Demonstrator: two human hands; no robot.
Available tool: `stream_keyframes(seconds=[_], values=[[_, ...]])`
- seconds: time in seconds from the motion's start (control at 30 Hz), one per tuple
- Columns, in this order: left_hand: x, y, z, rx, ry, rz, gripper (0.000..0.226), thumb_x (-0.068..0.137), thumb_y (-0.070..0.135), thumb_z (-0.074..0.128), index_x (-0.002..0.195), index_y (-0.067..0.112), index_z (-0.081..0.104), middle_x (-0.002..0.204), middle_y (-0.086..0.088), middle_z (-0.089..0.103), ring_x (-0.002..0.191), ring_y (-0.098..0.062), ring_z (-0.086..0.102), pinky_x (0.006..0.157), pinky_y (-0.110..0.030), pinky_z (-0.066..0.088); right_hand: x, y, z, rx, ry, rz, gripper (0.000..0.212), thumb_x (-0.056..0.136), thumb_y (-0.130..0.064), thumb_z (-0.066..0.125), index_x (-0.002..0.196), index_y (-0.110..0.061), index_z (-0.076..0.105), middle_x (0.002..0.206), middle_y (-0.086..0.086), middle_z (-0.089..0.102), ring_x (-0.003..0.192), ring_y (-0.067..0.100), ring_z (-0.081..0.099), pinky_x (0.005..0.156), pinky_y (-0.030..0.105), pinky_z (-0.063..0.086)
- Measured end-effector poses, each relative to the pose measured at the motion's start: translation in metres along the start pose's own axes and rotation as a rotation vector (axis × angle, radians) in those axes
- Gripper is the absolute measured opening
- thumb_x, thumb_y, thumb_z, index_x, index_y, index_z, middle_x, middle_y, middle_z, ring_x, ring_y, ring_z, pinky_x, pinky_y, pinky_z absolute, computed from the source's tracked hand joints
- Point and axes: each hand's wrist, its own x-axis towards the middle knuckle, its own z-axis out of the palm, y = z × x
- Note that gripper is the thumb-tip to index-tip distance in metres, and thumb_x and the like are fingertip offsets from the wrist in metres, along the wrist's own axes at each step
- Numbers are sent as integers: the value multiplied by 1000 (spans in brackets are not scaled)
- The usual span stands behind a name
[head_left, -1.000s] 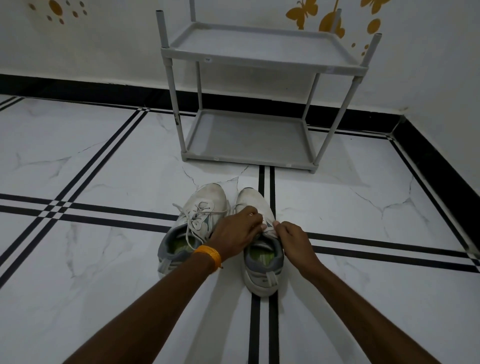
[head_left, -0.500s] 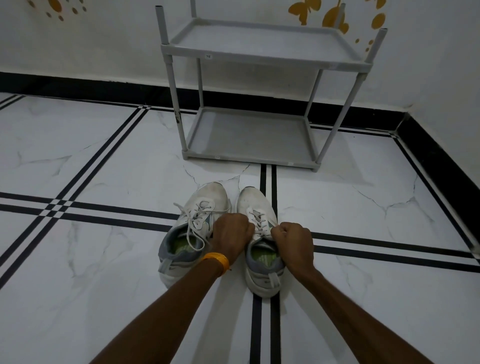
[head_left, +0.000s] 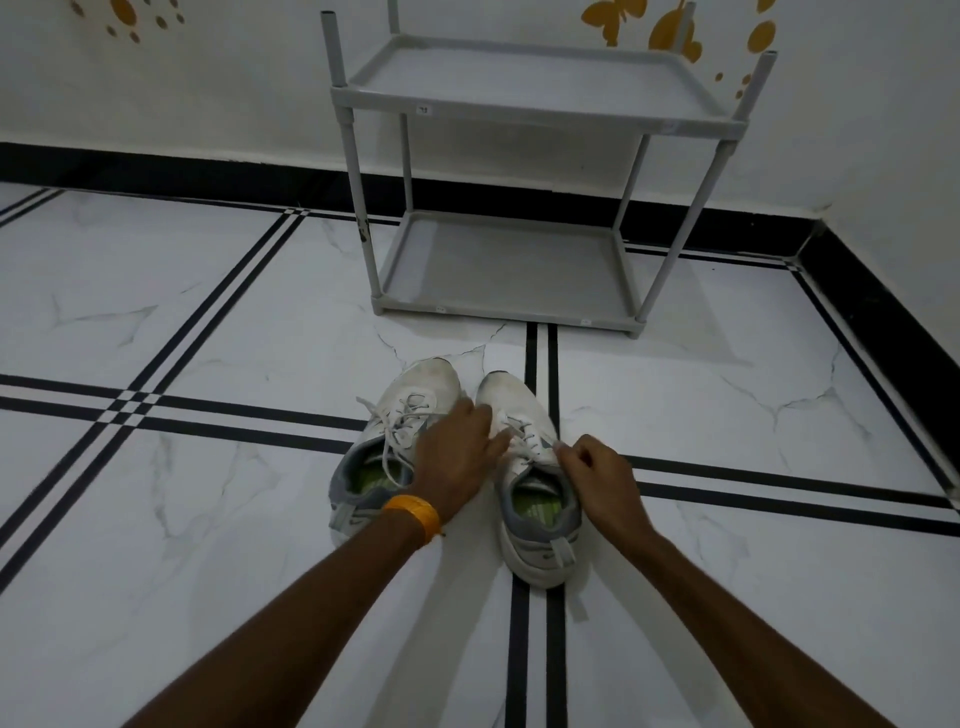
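Head view, looking down on a white marble floor (head_left: 208, 519) crossed with black stripes. Near the middle of that floor, side by side with toes toward a grey two-tier shoe rack (head_left: 493, 310) and well short of its front edge: a pair of white sneakers. Over the right-hand sneaker (head_left: 543, 558), both hands busy with its lace (head_left: 524, 435). Right hand (head_left: 602, 480) curled, thumb and forefinger clamped on a lace end just above the tongue. Left hand (head_left: 457, 460), marked by an orange wristband (head_left: 413, 512), reaching in from between the two shoes, fingers stretched out and slightly apart, tips at the crossing of the lace; cannot tell whether pinching there or only pressing. On the left-hand sneaker (head_left: 415, 387), a loose lace trailing over the collar, untied. Judged as the tying step, with no knot formed yet. Likely handling: light shoe, soft upper yielding under a press, stiff only at sole and heel; thin limp cord, apt to slip from the fingertips and to slacken once released. Best taken near the lace ends, close to the top eyelets, with tension kept both ways. For lifting, better to hook fingers into the collar or pinch the heel tab.
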Motion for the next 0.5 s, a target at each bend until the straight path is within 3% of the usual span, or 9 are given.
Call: stream_keyframes(seconds=[0.07,0.13,0.2,0.27,0.3,0.4,0.5], values=[[-2,-17,-30,-46,145,-16,38,89,53,52,108,20,53,107,1,49,76,-16,53,62,-30,45,-6,0,-7,70,-141,44,30,88,-48,63,88,-18,57,79,-3,62,69,12,58,56,23,41],[0,-57,-55,16,117,-139,53,82,54,59,124,25,48,113,-2,53,86,-22,59,71,-33,50,-9,3,-7,60,-230,89,35,83,-47,69,105,-24,57,93,-5,64,81,14,62,55,20,41],[-2,-88,-80,-67,-167,-374,65,75,57,66,129,27,44,116,-5,61,94,-25,62,79,-35,53,-6,5,-2,17,-232,86,35,83,-35,70,113,-22,58,99,-1,65,85,17,62,58,24,43],[-13,-97,-92,-336,-503,-540,47,81,53,67,116,28,50,109,-6,65,82,-16,59,65,-25,52,-2,0,3,-16,-231,70,27,86,-22,64,112,-15,61,97,5,66,81,20,62,60,29,46],[-19,-97,-91,-414,-591,-554,40,82,49,68,113,30,49,102,-4,64,76,-12,57,55,-20,48,0,-2,5,-18,-241,64,23,87,-19,62,109,-12,61,95,6,65,80,20,61,61,30,47],[-29,-107,-65,-530,-517,-546,63,79,34,76,129,32,38,103,-10,66,72,-17,57,48,-22,42,2,-8,13,-47,-221,24,19,91,-17,57,108,-9,62,94,4,63,86,21,60,72,33,49],[-34,-99,-36,-571,-324,-480,57,83,23,68,131,26,37,105,-12,66,72,-19,56,47,-23,44,3,-3,23,-123,-160,-9,24,91,-26,52,108,-13,63,98,7,66,91,24,62,80,38,53]])
